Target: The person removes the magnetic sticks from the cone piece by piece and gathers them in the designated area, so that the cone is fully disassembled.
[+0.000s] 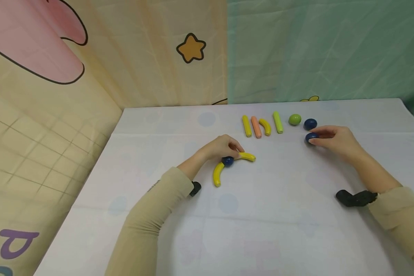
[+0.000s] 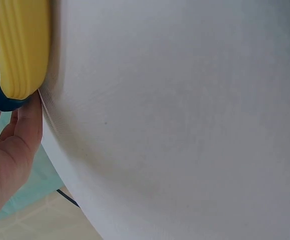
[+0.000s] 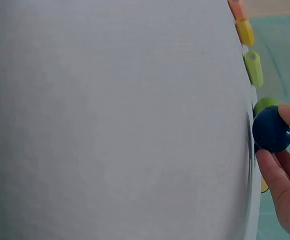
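Pinching a dark blue ball point(image 1: 311, 138) with its fingertips, the right hand point(image 1: 334, 141) keeps it low on the white table point(image 1: 262, 214), just in front of another blue ball point(image 1: 310, 124). The left hand point(image 1: 222, 147) curls its fingers on a blue ball point(image 1: 227, 161) where two yellow curved sticks point(image 1: 218, 174) meet. More sticks and a green ball point(image 1: 294, 119) lie in a row behind.

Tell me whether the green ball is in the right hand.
No: the right hand pinches a blue ball; the green ball lies apart.
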### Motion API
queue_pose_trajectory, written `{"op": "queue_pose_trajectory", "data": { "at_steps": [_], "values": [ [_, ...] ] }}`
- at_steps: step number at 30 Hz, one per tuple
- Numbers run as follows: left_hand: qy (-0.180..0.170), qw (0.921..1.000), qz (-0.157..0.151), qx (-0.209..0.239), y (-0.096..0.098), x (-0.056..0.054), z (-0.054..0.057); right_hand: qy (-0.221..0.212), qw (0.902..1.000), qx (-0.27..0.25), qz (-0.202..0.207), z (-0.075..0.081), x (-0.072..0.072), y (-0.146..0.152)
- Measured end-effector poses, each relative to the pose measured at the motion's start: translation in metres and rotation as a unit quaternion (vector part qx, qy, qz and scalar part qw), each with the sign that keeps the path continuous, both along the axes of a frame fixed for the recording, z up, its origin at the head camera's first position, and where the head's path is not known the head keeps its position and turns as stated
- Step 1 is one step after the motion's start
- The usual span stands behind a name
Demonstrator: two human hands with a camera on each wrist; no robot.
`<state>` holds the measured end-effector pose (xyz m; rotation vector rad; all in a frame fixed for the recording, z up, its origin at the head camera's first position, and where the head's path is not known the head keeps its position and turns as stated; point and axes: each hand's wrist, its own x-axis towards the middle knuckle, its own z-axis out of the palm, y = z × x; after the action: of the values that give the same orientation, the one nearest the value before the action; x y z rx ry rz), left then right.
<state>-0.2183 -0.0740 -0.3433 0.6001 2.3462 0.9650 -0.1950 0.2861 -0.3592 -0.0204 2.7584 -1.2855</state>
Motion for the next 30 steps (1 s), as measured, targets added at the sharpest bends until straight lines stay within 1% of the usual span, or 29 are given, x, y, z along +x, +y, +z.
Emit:
{"op": "queue_pose_trajectory", "data": {
  "at_steps": [5, 9, 17, 24, 30],
  "values": [
    [-0.001, 1.0000, 0.000, 0.001, 0.0005, -0.0009, 0.0002, 0.008, 0.9997, -0.004, -0.023, -0.0009, -0.0058, 0.0078],
    [-0.003, 1.0000, 0.001, 0.000, 0.0006, -0.0012, 0.0002, 0.005, 0.9995, -0.009, -0.029, -0.0004, -0.0077, 0.0093],
    [-0.006, 1.0000, 0.005, -0.004, 0.0005, 0.0006, 0.0023, 0.004, 0.9996, -0.016, -0.022, 0.0012, -0.0084, 0.0082],
    [-0.011, 0.9999, 0.006, 0.002, -0.0011, 0.0007, -0.0030, 0.006, 0.9998, -0.012, -0.018, 0.0002, -0.0077, 0.0080],
    [-0.005, 0.9999, 0.006, 0.013, -0.0020, 0.0018, -0.0043, 0.004, 0.9995, -0.023, -0.020, 0.0004, -0.0076, 0.0074]
  ]
}}
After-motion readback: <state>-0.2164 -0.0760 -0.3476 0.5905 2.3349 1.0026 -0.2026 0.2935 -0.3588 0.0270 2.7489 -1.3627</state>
